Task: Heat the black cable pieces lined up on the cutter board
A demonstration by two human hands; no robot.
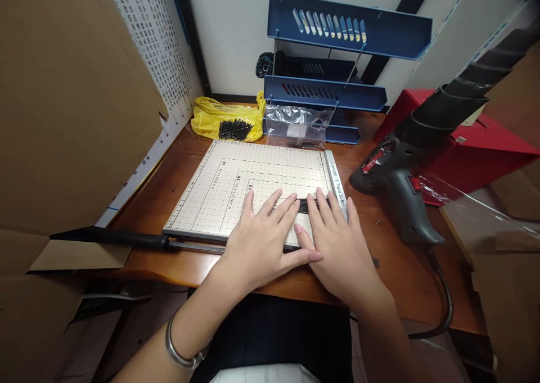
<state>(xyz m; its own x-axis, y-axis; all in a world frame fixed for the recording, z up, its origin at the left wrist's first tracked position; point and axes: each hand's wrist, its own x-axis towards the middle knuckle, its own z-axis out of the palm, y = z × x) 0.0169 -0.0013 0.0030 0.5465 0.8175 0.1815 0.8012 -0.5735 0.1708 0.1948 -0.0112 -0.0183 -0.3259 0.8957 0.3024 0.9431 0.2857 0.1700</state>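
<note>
A cream paper cutter board [202,186] with printed grid lines lies on the wooden table. Both hands rest palm down near its front right corner. My left hand [264,239] has its fingers spread on the board, its thumb lying over the base of the other thumb. Beside it, my right hand [337,237] lies flat, fingers stretched toward the board's right edge. Several thin black strips [302,206] show between the two hands, side by side on the board; the right fingers cover part of them.
A yellow bag [206,118] with black pieces [235,129] and a clear plastic bag [295,125] sit behind the board. A blue rack [320,93] stands at the back. On the right are a heat gun [409,186] and red box [485,158]; the cutter's black handle [126,238] extends left.
</note>
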